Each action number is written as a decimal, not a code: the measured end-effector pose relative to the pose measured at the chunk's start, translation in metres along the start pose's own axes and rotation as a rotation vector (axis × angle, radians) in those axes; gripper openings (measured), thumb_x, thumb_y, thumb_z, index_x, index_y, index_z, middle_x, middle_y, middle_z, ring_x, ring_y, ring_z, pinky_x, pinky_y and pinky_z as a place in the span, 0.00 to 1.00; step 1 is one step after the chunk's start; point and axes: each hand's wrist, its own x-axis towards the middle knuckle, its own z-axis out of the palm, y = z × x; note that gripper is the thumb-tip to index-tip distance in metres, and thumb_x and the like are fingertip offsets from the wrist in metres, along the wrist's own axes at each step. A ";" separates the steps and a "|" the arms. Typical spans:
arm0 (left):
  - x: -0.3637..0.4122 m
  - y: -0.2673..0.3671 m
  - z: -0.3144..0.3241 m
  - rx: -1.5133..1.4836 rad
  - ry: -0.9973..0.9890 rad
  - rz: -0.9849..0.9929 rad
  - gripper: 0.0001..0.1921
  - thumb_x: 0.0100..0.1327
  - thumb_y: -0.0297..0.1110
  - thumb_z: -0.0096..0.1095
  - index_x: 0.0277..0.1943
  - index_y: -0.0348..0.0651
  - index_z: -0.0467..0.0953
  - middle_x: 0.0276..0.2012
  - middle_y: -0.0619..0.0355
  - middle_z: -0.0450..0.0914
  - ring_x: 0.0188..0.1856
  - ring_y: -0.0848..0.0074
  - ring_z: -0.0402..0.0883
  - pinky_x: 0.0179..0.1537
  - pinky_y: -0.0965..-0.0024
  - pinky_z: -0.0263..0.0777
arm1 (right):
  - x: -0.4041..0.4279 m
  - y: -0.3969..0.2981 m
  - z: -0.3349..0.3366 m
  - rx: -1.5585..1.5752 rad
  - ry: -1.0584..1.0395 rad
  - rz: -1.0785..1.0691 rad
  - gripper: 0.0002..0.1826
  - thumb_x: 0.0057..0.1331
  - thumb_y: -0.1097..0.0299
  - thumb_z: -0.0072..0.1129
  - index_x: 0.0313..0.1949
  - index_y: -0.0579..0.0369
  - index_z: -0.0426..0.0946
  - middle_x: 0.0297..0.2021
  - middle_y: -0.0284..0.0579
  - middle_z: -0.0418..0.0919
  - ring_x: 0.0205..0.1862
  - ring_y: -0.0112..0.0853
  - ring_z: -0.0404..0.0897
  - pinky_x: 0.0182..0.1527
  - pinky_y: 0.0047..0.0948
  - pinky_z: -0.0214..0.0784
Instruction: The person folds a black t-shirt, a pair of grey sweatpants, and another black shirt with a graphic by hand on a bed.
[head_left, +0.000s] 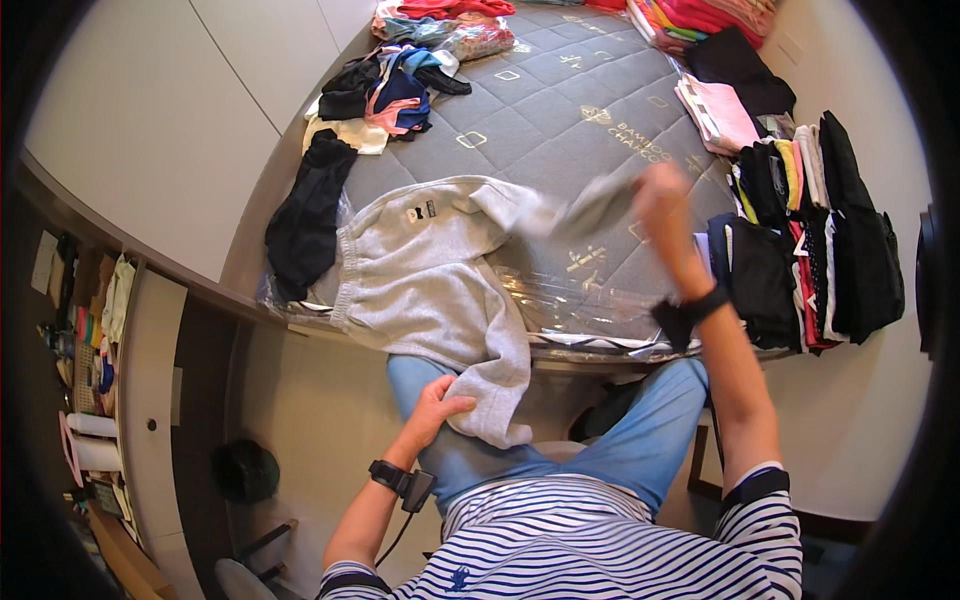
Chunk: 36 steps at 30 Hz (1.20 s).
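Light grey sweatpants (420, 277) lie partly on the mattress (540, 135), their elastic waistband to the left and a small dark print near the upper side. One leg drapes over the mattress edge onto my lap, and my left hand (439, 412) grips it near the cuff. My right hand (664, 199), blurred, is raised over the right part of the mattress. It holds the end of the other leg, which stretches out blurred between the hand and the rest of the garment.
Black clothing (311, 214) lies left of the sweatpants, below a mixed clothes heap (397, 90). On the right stand rows of folded clothes (810, 247) and a folded pink garment (716, 112). Clear plastic (585, 304) covers the mattress edge. A shelf with items (94, 375) is at left.
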 end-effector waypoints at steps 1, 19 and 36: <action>0.004 0.001 0.002 0.013 -0.007 -0.008 0.11 0.56 0.28 0.66 0.41 0.39 0.75 0.36 0.64 0.79 0.36 0.84 0.74 0.42 0.78 0.69 | 0.019 0.039 -0.016 -0.241 0.193 0.019 0.03 0.56 0.77 0.53 0.27 0.63 0.73 0.25 0.54 0.74 0.29 0.47 0.74 0.33 0.42 0.66; 0.031 0.016 0.038 -0.177 -0.094 -0.017 0.10 0.62 0.29 0.58 0.45 0.38 0.73 0.39 0.62 0.79 0.40 0.83 0.75 0.45 0.78 0.68 | -0.217 -0.165 -0.025 1.024 -1.172 0.291 0.44 0.47 0.58 0.73 0.61 0.57 0.63 0.55 0.51 0.69 0.58 0.42 0.66 0.62 0.34 0.57; 0.042 0.014 -0.027 0.065 0.423 0.078 0.11 0.58 0.28 0.62 0.43 0.37 0.74 0.31 0.58 0.78 0.28 0.77 0.79 0.33 0.75 0.75 | -0.203 0.025 -0.140 1.432 0.481 1.815 0.26 0.64 0.42 0.51 0.40 0.56 0.76 0.34 0.43 0.82 0.31 0.35 0.81 0.39 0.34 0.75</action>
